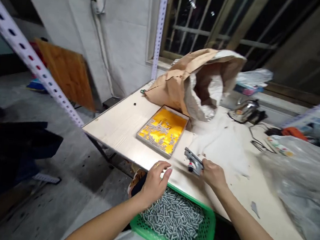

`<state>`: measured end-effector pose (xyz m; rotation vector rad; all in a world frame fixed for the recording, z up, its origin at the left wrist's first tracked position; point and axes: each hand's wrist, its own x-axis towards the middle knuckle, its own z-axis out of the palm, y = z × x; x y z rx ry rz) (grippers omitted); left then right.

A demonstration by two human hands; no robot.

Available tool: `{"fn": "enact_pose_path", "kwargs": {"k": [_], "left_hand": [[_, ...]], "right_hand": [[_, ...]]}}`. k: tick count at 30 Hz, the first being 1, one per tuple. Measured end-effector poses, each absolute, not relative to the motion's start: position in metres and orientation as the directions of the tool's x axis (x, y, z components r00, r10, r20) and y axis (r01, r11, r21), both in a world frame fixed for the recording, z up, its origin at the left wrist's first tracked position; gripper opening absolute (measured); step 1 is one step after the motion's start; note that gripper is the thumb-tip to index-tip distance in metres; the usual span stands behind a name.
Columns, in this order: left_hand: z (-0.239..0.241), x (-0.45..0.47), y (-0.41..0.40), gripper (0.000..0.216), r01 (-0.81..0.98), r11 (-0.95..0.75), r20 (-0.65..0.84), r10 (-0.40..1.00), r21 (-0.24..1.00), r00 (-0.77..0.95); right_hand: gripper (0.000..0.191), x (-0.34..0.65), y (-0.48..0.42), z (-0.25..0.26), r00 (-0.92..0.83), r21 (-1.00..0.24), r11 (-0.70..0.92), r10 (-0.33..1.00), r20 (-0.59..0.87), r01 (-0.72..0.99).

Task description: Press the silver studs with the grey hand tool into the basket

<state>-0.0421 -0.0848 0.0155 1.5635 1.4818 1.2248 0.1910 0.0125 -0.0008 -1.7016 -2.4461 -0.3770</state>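
My right hand (pixel 213 174) is closed round a small grey hand tool (pixel 192 161) with a red tip, held just above the pale wooden table (pixel 120 125). My left hand (pixel 154 181) hovers at the table's near edge with its fingers curled and pinched together; what they hold is too small to make out. Under it a green plastic basket (pixel 207 230) is full of small silver metal pins (pixel 173 217). Ahead lies a shallow box with a yellow lining (pixel 163 129) with several pins laid in it.
A big open brown paper sack (pixel 192 79) stands behind the box. A kettle (pixel 244 110) with a black cable sits at the back right, clear plastic bags (pixel 299 175) at the right. A perforated white shelf post (pixel 33 57) slants at the left over concrete floor.
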Motion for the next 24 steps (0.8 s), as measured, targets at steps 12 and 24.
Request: {"fn": "enact_pose_path", "kwargs": {"k": [12,24], "left_hand": [[0.011,-0.006,-0.026,0.02,0.167,0.219,-0.237,0.967,0.961,0.095],[0.041,-0.012,-0.074,0.019,0.727,-0.151,0.061,0.987,0.669,0.149]], "right_hand": [[0.03,0.178,-0.004,0.031,-0.318,0.03,0.374,0.74,0.593,0.927],[0.062,0.174,-0.046,0.008,-0.25,-0.073,0.357,0.773,0.583,0.931]]}}
